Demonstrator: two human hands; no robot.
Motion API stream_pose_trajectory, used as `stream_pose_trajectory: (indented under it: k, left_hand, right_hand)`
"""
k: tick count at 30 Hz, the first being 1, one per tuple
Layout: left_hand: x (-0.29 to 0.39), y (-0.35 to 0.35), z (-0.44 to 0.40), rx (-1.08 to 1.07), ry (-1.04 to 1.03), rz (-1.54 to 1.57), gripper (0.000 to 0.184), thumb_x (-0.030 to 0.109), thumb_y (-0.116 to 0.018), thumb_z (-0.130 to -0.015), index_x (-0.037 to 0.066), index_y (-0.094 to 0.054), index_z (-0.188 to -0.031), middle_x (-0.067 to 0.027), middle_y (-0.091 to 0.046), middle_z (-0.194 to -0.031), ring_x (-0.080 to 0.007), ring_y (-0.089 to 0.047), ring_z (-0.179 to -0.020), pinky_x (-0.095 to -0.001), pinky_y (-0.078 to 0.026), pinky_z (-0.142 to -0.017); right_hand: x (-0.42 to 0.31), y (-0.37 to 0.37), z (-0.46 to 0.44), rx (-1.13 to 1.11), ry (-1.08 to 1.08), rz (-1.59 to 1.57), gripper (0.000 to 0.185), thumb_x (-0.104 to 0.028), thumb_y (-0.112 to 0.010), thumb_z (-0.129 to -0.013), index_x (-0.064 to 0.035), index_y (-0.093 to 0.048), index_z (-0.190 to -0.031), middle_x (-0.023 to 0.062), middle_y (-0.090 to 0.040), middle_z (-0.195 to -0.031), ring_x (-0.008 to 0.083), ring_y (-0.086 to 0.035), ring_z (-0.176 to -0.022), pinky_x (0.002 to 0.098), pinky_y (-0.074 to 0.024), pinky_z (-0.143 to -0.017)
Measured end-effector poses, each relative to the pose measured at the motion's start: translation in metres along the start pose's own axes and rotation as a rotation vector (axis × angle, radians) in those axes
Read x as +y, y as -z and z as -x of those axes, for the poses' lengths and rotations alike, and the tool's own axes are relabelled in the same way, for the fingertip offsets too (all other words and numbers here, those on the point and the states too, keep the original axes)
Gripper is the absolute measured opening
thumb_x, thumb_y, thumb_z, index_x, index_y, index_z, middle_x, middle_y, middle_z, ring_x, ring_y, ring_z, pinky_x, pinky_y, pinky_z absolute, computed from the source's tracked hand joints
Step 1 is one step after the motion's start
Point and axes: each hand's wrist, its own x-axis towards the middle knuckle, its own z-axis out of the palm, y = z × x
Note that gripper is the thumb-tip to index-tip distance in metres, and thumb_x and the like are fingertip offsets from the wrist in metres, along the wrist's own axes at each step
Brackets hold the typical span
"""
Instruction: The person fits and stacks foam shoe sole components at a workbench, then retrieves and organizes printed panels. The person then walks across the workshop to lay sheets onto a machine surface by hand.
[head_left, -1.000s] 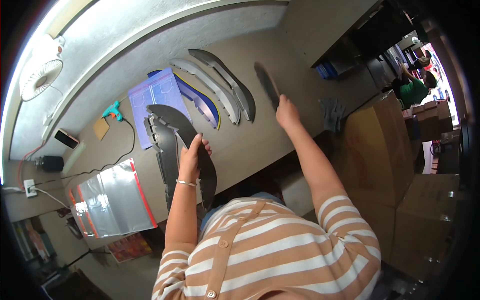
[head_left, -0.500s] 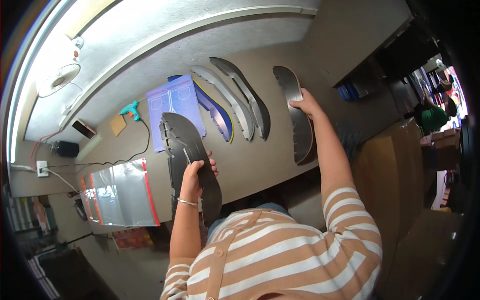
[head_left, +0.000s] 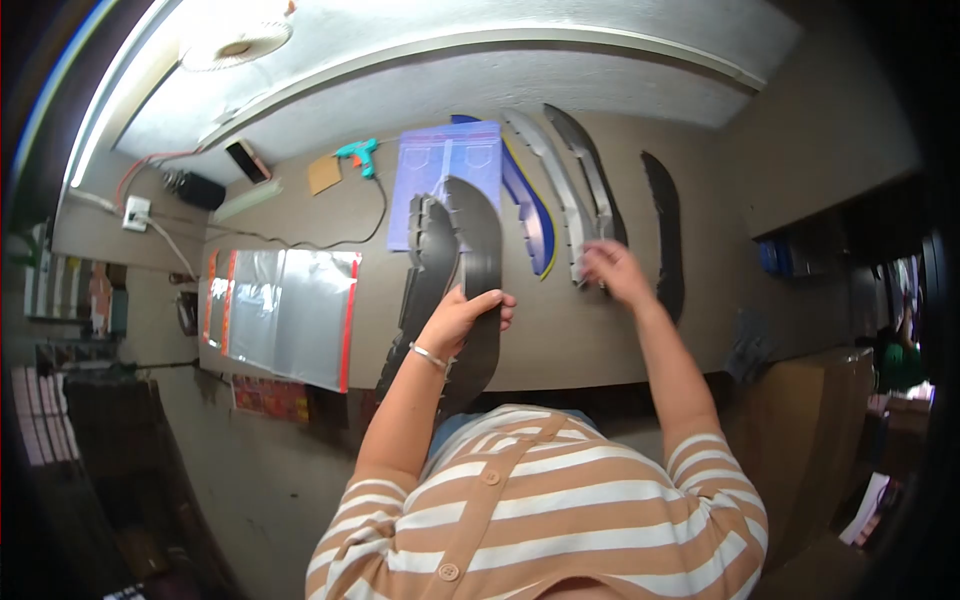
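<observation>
1. The left hand (head_left: 468, 318) is clamping its fingers on at least two dark curved pieces (head_left: 484, 235), the thumb pressing on the nearer face. These are being held on the person's side of the purple packet (head_left: 440, 165), partly hiding its lower edge; an exact count isn't showing.

2. The right hand (head_left: 615, 270) is hovering over the near ends of two pieces to the right of the packet. Its fingers are bending downward but blurring, so whether they are touching anything, or closing on it, I cannot tell.

3. Right of the packet, four curved pieces are lying on the table (head_left: 570, 350): the blue piece (head_left: 528, 222) closest to it, partly tucked behind it, then the silver-grey piece (head_left: 562, 185), the dark grey piece (head_left: 597, 180) and, standing apart farthest right, the black piece (head_left: 667, 230).

4. Judging by this, the handling is seemingly running partway along: four pieces are resting down, at least two are being kept in hand.

5. Left of the packet, the teal glue gun (head_left: 360, 155) and tan card (head_left: 324, 175) are lying apart from the hands; left of it and nearer the person, clear plastic bags (head_left: 300, 315) are lying flat.
</observation>
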Motion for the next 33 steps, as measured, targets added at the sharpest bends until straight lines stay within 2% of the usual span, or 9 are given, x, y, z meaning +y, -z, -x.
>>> stream_pose_trajectory:
  k: [4, 7, 9, 11, 16, 23, 26, 29, 33]
  left_hand:
    - [-0.001, 0.008, 0.001, 0.025, -0.029, -0.07, 0.025, 0.01, -0.063, -0.085, 0.002, -0.054, -0.107, -0.0077, -0.063, -0.093, -0.0156, -0.062, -0.079, -0.0295, -0.053, -0.069]
    - [-0.024, 0.045, -0.013, -0.021, -0.104, -0.157, 0.027, 0.016, -0.064, -0.085, 0.002, -0.056, -0.106, -0.0072, -0.062, -0.097, -0.0148, -0.06, -0.085, -0.0289, -0.05, -0.073]
    - [-0.027, 0.074, -0.027, 0.265, -0.283, -0.675, 0.038, 0.028, -0.065, -0.084, 0.001, -0.055, -0.109, -0.0102, -0.061, -0.097, -0.019, -0.058, -0.093, -0.0319, -0.047, -0.08]
    - [-0.016, 0.095, -0.017, 0.7, -0.347, -1.145, 0.064, 0.055, -0.067, -0.073, 0.003, -0.056, -0.108, -0.0216, -0.054, -0.107, -0.0361, -0.05, -0.107, -0.0426, -0.043, -0.088]
    - [-0.026, 0.118, -0.011, 0.991, -0.16, -1.456, 0.08, 0.048, -0.077, -0.064, 0.005, -0.044, -0.123, -0.0191, -0.056, -0.107, -0.0333, -0.054, -0.103, -0.0422, -0.045, -0.088]
    - [-0.02, 0.159, -0.024, 0.61, -0.054, -1.381, 0.067, 0.028, -0.082, -0.063, -0.002, -0.05, -0.114, -0.0186, -0.061, -0.105, -0.0327, -0.061, -0.094, -0.0398, -0.048, -0.083]
    - [0.006, 0.137, 0.012, 0.214, -0.133, -0.52, 0.052, 0.011, -0.074, -0.073, -0.002, -0.05, -0.117, -0.0138, -0.061, -0.11, -0.0192, -0.058, -0.099, -0.032, -0.047, -0.086]
    - [0.039, 0.1, 0.047, -0.133, -0.126, -0.166, 0.05, 0.006, -0.069, -0.078, -0.002, -0.047, -0.122, -0.0091, -0.059, -0.11, -0.0152, -0.057, -0.099, -0.03, -0.046, -0.087]
    - [0.025, 0.077, 0.027, -0.214, -0.152, -0.191, 0.051, 0.011, -0.07, -0.079, 0.001, -0.046, -0.122, -0.006, -0.058, -0.111, -0.0139, -0.056, -0.098, -0.0296, -0.045, -0.089]
  right_hand:
    - [-0.004, -0.124, 0.043, -0.469, -0.201, -0.262, 0.069, -0.013, -0.062, -0.087, -0.0079, -0.02, -0.142, 0.0171, -0.049, -0.123, 0.0225, -0.057, -0.104, 0.033, -0.0514, -0.084]
    - [0.022, -0.174, 0.053, -0.265, -0.105, -0.281, 0.061, -0.009, -0.059, -0.087, -0.006, -0.026, -0.138, 0.0073, -0.06, -0.099, 0.0128, -0.059, -0.084, 0.0263, -0.0502, -0.067]
    - [0.021, -0.176, 0.052, -0.276, -0.055, -0.224, 0.056, -0.009, -0.058, -0.088, -0.0066, -0.029, -0.136, 0.0045, -0.06, -0.092, 0.0107, -0.058, -0.079, 0.0253, -0.0495, -0.064]
    - [0.02, -0.171, 0.047, -0.282, -0.001, -0.16, 0.052, -0.008, -0.057, -0.088, -0.0071, -0.033, -0.133, 0.0017, -0.061, -0.084, 0.0086, -0.057, -0.073, 0.0244, -0.0487, -0.061]
    - [0.007, -0.174, 0.047, -0.171, -0.093, -0.135, 0.045, -0.009, -0.057, -0.088, -0.0078, -0.036, -0.128, 0.0013, -0.06, -0.08, 0.0074, -0.055, -0.069, 0.0233, -0.0467, -0.057]
    - [0.033, -0.184, 0.043, -0.023, -0.089, -0.084, 0.05, -0.01, -0.057, -0.088, -0.0099, -0.033, -0.132, 0.0037, -0.062, -0.086, 0.009, -0.058, -0.071, 0.0237, -0.0486, -0.058]
    - [0.028, -0.182, 0.048, -0.035, -0.064, -0.039, 0.05, -0.009, -0.057, -0.088, -0.0095, -0.034, -0.132, 0.0043, -0.062, -0.087, 0.0093, -0.058, -0.072, 0.0241, -0.0484, -0.058]
    - [0.023, -0.186, 0.052, -0.012, -0.077, 0.014, 0.05, -0.009, -0.058, -0.087, -0.0097, -0.035, -0.131, 0.0051, -0.062, -0.088, 0.0097, -0.058, -0.073, 0.0238, -0.0483, -0.058]
    - [0.012, -0.206, 0.059, 0.013, 0.06, -0.026, 0.049, -0.009, -0.059, -0.085, -0.0096, -0.04, -0.131, 0.0068, -0.063, -0.083, 0.0118, -0.058, -0.069, 0.0258, -0.0486, -0.057]
